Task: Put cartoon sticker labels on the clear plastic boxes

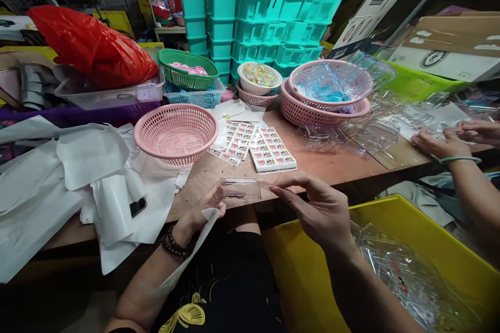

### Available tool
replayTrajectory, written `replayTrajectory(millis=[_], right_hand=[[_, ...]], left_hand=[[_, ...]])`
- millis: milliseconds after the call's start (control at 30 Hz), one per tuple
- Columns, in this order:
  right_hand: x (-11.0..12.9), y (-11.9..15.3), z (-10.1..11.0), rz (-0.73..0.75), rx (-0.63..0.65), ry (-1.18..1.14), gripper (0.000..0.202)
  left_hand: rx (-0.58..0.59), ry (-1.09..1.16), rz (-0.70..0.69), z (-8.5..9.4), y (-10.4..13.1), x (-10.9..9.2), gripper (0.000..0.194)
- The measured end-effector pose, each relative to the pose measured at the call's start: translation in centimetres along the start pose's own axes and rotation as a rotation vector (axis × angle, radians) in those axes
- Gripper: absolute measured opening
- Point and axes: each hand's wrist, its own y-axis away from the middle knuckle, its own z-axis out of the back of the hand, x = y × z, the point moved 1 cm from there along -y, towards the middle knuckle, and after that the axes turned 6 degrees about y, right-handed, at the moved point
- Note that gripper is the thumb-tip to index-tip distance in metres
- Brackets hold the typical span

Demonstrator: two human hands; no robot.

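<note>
On my left hand (209, 203), I see the fingers (217, 195) closed on the left end of a small clear box (241, 182), just above the front edge of the bench (203, 177) near the middle of the frame; a dark sliver (234, 195) shows through the plastic, though whether it lies inside I cannot tell; on my right hand (324, 208), thumb and forefinger are pinched together on a small blurred piece (265, 185) at the box's right end, the other fingers curled. A white paper strip (203, 234) hangs by my left hand and along the forearm, past a beaded bracelet (174, 243). Just beyond the box lie a stack of sticker sheets (273, 148) and some looser printed sheets (240, 138); a pink basket (175, 132) sits to their left, and crumpled white papers (94, 156) spread over the left of the frame, partly covering a phone (138, 207). Farther back, a white bowl (258, 83) holds small yellowish pieces; stacked pink baskets (328, 114) stand right of it; at lower right, a yellow crate (304, 265) holds clear packaging (406, 270); another person's hands (443, 143) work at the right edge.
</note>
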Motion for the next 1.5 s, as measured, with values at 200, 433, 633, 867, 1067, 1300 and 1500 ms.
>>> replayTrajectory(millis=[200,433,633,867,1067,1300,1500], right_hand=[[-0.4,-1.6,-1.7,-0.379,0.516,-0.162,0.042],[-1.2,-2.7,-3.6,-0.473,0.593,-0.138,0.043],[-1.6,-3.1,-4.2,-0.456,0.588,-0.105,0.041],[-1.8,-3.0,-4.4,-0.477,0.601,-0.089,0.047],[-1.8,-3.0,-4.6,-0.461,0.6,-0.055,0.045],[-1.7,-3.0,-4.8,-0.42,0.57,0.02,0.022],[-0.7,-2.2,-5.0,-0.327,0.55,0.266,0.014]], left_hand=[[-0.019,-0.045,-0.056,-0.5,0.8,-0.8,0.095],[-0.039,-0.03,-0.052,-0.2,0.5,-0.7,0.105],[-0.073,0.014,-0.04,-0.1,0.4,-0.8,0.103],[-0.09,0.074,-0.021,-0.3,0.5,-0.9,0.119],[-0.093,0.117,-0.037,-0.2,0.4,-0.6,0.103],[-0.116,0.167,-0.115,-0.7,0.3,-1.1,0.072],[-0.169,0.183,-0.161,-1.7,0.1,-1.3,0.05]])
